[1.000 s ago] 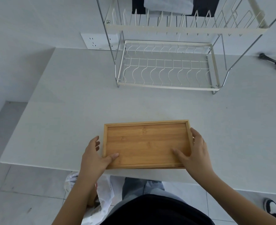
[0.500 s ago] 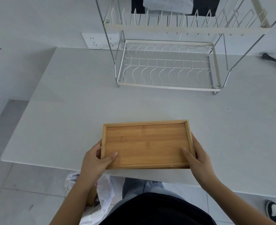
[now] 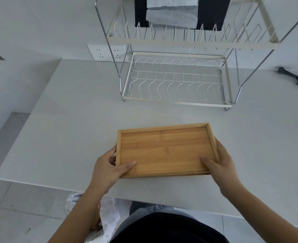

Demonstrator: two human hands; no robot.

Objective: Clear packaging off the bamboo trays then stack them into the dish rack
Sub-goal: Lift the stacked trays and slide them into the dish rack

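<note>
A bare rectangular bamboo tray [image 3: 165, 149] is near the front of the white table [image 3: 65, 137], its far edge tipped slightly up. My left hand [image 3: 108, 167] grips its left short side, thumb on the inside floor. My right hand [image 3: 218, 163] grips the right short side the same way. Further back stands the two-tier wire dish rack [image 3: 176, 100]; its lower tier holds nothing.
A white plastic bag [image 3: 108, 213] lies on the floor below the table edge by my left arm. A black handle-like tool [image 3: 292, 78] lies at the back right. Dark and grey cloths [image 3: 172, 13] hang behind the rack's upper tier. A wall socket [image 3: 108, 53] is left of the rack.
Both hands have slid from on top of the tray to its short sides and closed on them. The tray has come up a little and turned slightly.
</note>
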